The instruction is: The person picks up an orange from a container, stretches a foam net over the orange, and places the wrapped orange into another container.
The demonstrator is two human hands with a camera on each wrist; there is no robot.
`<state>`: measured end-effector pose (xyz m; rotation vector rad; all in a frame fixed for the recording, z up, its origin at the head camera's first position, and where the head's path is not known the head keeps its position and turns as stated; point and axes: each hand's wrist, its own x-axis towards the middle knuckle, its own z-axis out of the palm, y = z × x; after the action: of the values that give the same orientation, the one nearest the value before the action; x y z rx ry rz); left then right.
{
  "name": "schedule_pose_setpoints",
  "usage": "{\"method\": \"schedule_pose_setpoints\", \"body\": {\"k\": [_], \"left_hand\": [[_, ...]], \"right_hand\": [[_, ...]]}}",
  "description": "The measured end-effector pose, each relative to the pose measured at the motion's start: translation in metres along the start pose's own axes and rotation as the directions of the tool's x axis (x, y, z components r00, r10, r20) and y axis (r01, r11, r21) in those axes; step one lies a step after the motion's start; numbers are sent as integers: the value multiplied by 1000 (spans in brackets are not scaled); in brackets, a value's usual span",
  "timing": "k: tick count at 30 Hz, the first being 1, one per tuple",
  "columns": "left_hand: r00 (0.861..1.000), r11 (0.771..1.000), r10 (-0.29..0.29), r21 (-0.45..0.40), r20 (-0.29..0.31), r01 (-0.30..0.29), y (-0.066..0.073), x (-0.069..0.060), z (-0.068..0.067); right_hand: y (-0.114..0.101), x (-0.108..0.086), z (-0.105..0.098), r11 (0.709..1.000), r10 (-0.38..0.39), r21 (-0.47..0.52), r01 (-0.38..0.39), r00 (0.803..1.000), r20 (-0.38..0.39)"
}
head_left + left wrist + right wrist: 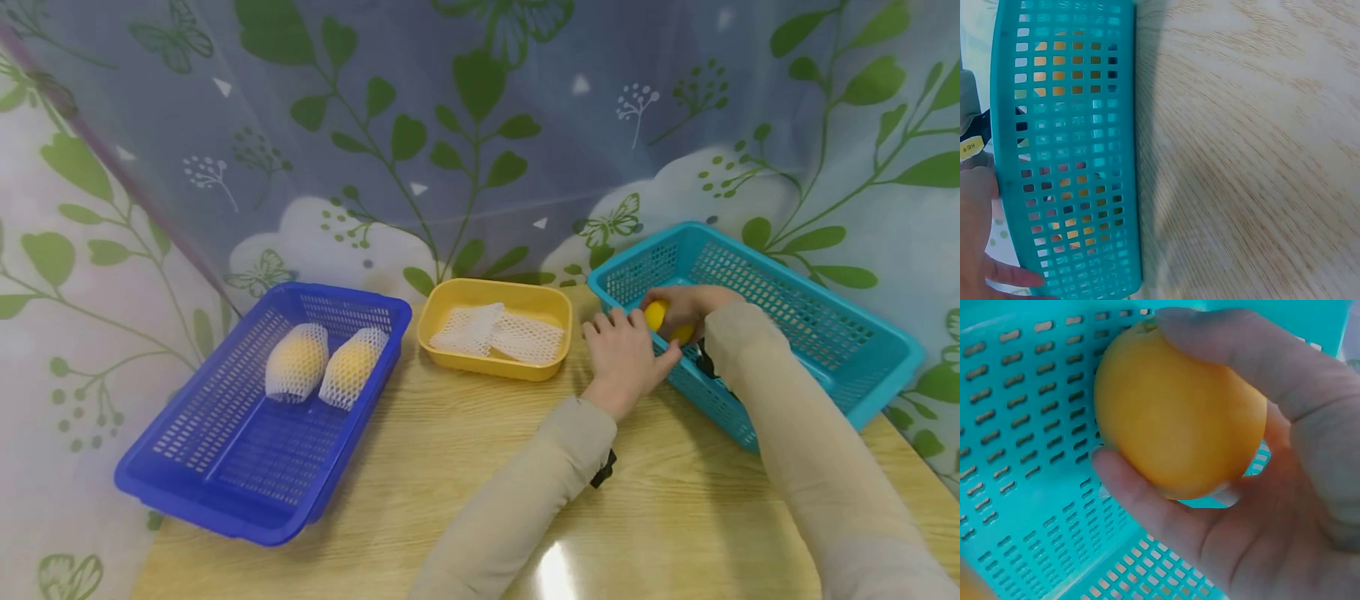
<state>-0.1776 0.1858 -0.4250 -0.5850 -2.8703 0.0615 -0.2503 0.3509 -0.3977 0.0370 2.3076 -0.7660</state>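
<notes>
In the head view, my right hand (686, 307) reaches into the teal basket (810, 304), near its left end. In the right wrist view, its thumb and fingers curl round a smooth yellow-orange fruit, an orange (1179, 412), close to the basket's slotted wall. My left hand (624, 354) holds the basket's rim near the left corner, fingers spread outside and thumb at the edge. The left wrist view has the left hand (975, 231) at the rim; orange patches show through the wall's holes. Part of another orange fruit (971, 584) appears at the right wrist view's lower left.
A blue basket (180, 512) on the left holds two yellow fruits (297, 360) in white foam nets. Between the baskets, a small yellow tray (495, 368) contains loose white foam nets (517, 337). All stand on a wood-grain table (420, 467) before a leaf-patterned curtain (465, 125).
</notes>
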Motion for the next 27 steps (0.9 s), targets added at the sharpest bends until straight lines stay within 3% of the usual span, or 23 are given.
{"method": "schedule_pose_setpoints", "body": {"k": [7,16,20,27], "left_hand": [[1000,1000,7,14,-27,-6,-1,0,1],[1000,998,20,57,18,-21,-5,1,0],[998,998,41,35,45,-43,-10,0,-5],[989,989,134,-75,57,-130,-25,-13,-17]], "right_hand": [[0,-2,-2,998,-53,-45,51,998,-45],[-2,-13,-15,992,-112,-67,106,990,-83],[-2,-19,-19,990,-129,-77,120,984,-123],[-7,-33,-26,986,-165,-63,156,972,-169]]}}
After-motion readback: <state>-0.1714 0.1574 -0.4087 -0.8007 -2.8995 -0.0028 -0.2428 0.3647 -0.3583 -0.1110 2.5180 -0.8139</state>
